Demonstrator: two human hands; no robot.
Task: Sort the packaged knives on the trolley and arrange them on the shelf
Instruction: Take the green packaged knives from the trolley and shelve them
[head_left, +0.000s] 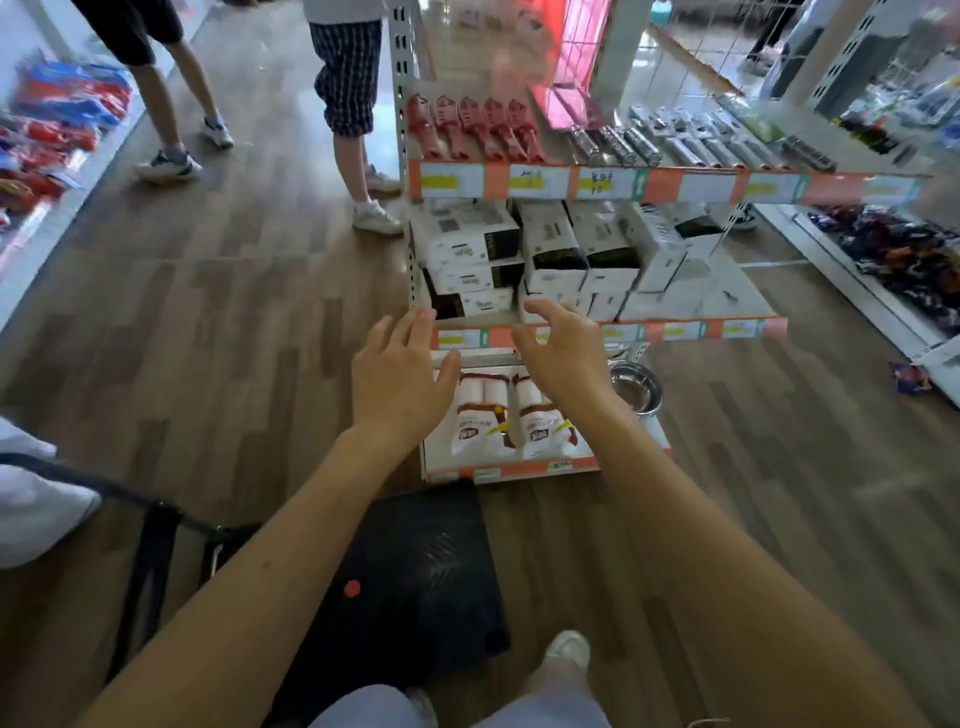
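My left hand (400, 374) and right hand (558, 353): grip spread, holding nothing. The packaged knives (472, 130) line the top shelf (571, 182) at 12 o'clock; the trolley (415, 561) at 6 shows no packs, so nearly done, I'd guess.

- The left grip (400, 379), a bare hand, hovers with fingers spread and relaxed, holding nothing, just in front of the middle shelf (675, 330) edge.
- The right grip (561, 353) hovers beside it, fingers loosely curved, also holding nothing.
- White boxes (550, 249) are stacked on the middle shelf behind both hands.
- Red knife packs (470, 127) stand in a row at the left of the top shelf; silver packs (696, 140), blurred, lie to their right.
- White rolls (493, 415) lie on the bottom shelf, with a metal bowl (635, 389) beside them.
- The black trolley (415, 571) sits on the wooden floor under the forearms.
- Two people (348, 78) stand left of the shelving.
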